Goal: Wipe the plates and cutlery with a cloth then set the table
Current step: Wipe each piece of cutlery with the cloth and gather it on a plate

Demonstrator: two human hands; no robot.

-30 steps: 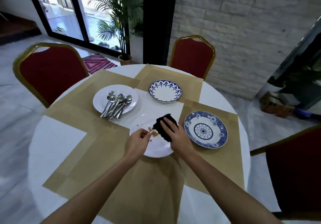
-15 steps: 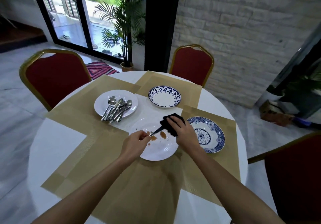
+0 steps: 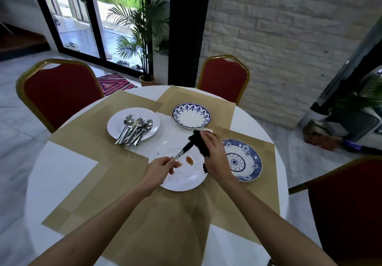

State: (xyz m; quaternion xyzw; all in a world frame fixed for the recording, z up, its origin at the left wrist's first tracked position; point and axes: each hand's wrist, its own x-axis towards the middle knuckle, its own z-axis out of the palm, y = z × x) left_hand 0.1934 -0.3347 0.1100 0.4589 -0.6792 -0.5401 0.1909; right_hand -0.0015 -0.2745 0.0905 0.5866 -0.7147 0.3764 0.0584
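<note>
Pinching a piece of cutlery (image 3: 183,151) by its handle with the left hand (image 3: 163,167), fingers closed tight on the metal, just over the near-left part of the stained plate (image 3: 182,182). Clamping the dark cloth (image 3: 199,145) round the other end with the right hand (image 3: 214,154), up above that plate's far-right rim. Gripped like that, most likely, to anchor one end while dragging the cloth along the shaft. Kept over the plate, probably, to catch anything wiped off on crockery already dirty rather than on the table (image 3: 62,172). Hard to call it fork, knife or spoon with the head buried in cloth. Orange smears (image 3: 189,160) on view under the shaft, not yet wiped. Beyond and left of the stained plate, a white plate (image 3: 115,124) heaped with spoons (image 3: 134,130), seemingly parked there as the queue for wiping. Straight beyond the stained plate, a blue-rimmed plate (image 3: 192,118). Just beside the stained plate on the right, a patterned blue plate (image 3: 248,162), with the gap hidden behind the wrist. Against a second ago: cloth hand drawn well away from the left hand and out toward the far rim, far more bare shaft showing between the two, smears now uncovered. Left-hand grip much the same.
</note>
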